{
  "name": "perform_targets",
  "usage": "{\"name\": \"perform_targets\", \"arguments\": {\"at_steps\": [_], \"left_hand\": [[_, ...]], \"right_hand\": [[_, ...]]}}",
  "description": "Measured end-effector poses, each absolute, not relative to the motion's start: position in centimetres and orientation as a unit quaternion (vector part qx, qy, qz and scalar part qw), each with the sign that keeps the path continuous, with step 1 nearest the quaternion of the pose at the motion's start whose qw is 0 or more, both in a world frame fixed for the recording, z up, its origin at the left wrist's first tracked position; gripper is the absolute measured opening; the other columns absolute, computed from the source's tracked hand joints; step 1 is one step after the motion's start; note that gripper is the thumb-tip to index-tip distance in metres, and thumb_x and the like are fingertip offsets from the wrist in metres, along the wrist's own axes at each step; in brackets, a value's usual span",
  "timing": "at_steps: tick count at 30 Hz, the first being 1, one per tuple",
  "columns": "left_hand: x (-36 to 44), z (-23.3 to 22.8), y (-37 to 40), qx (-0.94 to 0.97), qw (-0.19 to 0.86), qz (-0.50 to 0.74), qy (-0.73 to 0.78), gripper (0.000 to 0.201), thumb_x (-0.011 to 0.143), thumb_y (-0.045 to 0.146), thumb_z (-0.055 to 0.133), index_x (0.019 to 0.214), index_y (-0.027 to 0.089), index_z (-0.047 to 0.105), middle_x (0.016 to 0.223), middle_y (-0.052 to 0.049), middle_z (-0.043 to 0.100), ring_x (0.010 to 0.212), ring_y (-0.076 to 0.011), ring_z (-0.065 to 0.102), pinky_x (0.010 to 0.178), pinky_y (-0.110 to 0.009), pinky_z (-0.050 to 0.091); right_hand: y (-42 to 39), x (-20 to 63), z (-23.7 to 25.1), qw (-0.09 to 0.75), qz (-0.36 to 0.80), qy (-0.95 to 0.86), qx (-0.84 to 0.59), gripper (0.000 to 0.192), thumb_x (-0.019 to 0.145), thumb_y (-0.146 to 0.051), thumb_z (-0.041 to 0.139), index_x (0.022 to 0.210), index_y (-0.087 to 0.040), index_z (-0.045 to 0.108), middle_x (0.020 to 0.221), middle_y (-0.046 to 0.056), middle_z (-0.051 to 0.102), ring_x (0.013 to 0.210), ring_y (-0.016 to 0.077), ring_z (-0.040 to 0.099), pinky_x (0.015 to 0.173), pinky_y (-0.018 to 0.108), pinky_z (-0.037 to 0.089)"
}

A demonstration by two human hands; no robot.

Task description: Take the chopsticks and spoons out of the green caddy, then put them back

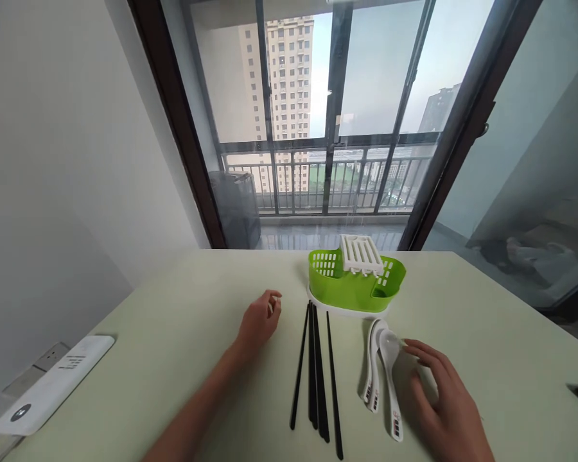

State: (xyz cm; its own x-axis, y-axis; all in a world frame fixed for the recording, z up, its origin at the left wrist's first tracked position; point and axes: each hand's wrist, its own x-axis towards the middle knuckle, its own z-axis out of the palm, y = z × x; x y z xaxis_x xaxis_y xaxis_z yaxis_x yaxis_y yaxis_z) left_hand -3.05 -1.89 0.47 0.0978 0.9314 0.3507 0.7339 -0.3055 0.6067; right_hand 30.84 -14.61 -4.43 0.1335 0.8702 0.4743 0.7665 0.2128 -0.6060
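- Resting on the pale green table [173, 333], the right hand [443, 401] lies flat with fingers spread, fingertips touching the bowl of the nearest white spoon [390, 378]; nothing is gripped.
- The spoons lie side by side just in front of the green cutlery holder [354, 285].
- The left hand [260, 321] rests loosely curled, holding nothing, left of the black chopsticks [315, 375].
- A white power strip [52, 383] lies at the table's left edge.
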Motion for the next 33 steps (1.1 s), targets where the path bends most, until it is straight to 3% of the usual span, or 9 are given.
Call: {"name": "perform_targets", "arguments": {"at_steps": [3,7,10,13,21,26,33], "left_hand": [[-4.3,-0.7,-2.2,0.724,0.205,0.349,0.559,0.030,0.098,0.039,0.044,0.103,0.019,0.065,0.063,0.005,0.053,0.054,-0.0117,0.046,0.057,-0.024,0.035],[-4.5,-0.9,-2.6,0.705,0.250,0.371,0.550,0.032,0.098,0.041,0.044,0.102,0.018,0.067,0.064,0.004,0.057,0.055,-0.0115,0.045,0.054,-0.024,0.032],[-4.5,-1.1,-2.7,0.708,0.253,0.371,0.545,0.031,0.097,0.040,0.045,0.099,0.019,0.068,0.065,0.003,0.058,0.056,-0.0120,0.047,0.055,-0.024,0.032],[-4.6,-1.4,-2.8,0.717,0.247,0.366,0.540,0.030,0.098,0.038,0.044,0.098,0.020,0.068,0.063,0.004,0.057,0.055,-0.0122,0.047,0.055,-0.025,0.032],[-4.5,-1.6,-3.0,0.734,0.221,0.337,0.547,0.030,0.098,0.034,0.043,0.100,0.021,0.070,0.067,0.002,0.062,0.059,-0.0141,0.053,0.056,-0.025,0.036],[-4.4,-1.5,-3.2,0.742,0.213,0.319,0.550,0.029,0.098,0.033,0.044,0.100,0.022,0.070,0.067,0.001,0.064,0.058,-0.0145,0.054,0.056,-0.026,0.036],[-4.4,-1.6,-3.2,0.746,0.210,0.316,0.547,0.030,0.099,0.036,0.043,0.101,0.022,0.070,0.066,0.002,0.063,0.057,-0.0148,0.053,0.056,-0.026,0.036]], "right_hand": [[-14.5,29.2,-2.3,0.365,0.074,-0.709,-0.599,0.029,0.100,-0.037,0.042,0.123,-0.027,0.056,0.133,0.007,0.060,0.114,0.0225,0.064,0.091,0.035,0.053],[-13.6,25.3,0.8,0.194,0.132,-0.739,-0.631,0.030,0.101,-0.035,0.035,0.124,-0.027,0.052,0.116,0.005,0.069,0.082,0.0200,0.071,0.068,0.033,0.052],[-12.8,21.9,2.2,0.049,0.137,-0.751,-0.645,0.029,0.101,-0.031,0.036,0.123,-0.024,0.052,0.109,0.007,0.072,0.087,0.0262,0.072,0.065,0.035,0.048],[-12.1,19.2,2.5,-0.027,0.127,-0.755,-0.643,0.028,0.102,-0.029,0.039,0.125,-0.019,0.051,0.111,0.011,0.072,0.095,0.0304,0.072,0.066,0.036,0.047],[-11.1,16.9,2.3,-0.056,0.129,-0.751,-0.645,0.029,0.102,-0.023,0.035,0.129,-0.017,0.045,0.120,0.014,0.068,0.097,0.0328,0.072,0.069,0.038,0.043],[-10.5,16.4,2.3,-0.051,0.129,-0.750,-0.647,0.040,0.098,-0.017,0.036,0.138,-0.017,0.038,0.127,0.016,0.065,0.097,0.0315,0.072,0.068,0.036,0.040],[-10.4,16.2,2.8,-0.071,0.111,-0.760,-0.636,0.053,0.093,-0.011,0.041,0.146,-0.018,0.035,0.120,0.015,0.069,0.096,0.0310,0.073,0.069,0.034,0.041]]}}
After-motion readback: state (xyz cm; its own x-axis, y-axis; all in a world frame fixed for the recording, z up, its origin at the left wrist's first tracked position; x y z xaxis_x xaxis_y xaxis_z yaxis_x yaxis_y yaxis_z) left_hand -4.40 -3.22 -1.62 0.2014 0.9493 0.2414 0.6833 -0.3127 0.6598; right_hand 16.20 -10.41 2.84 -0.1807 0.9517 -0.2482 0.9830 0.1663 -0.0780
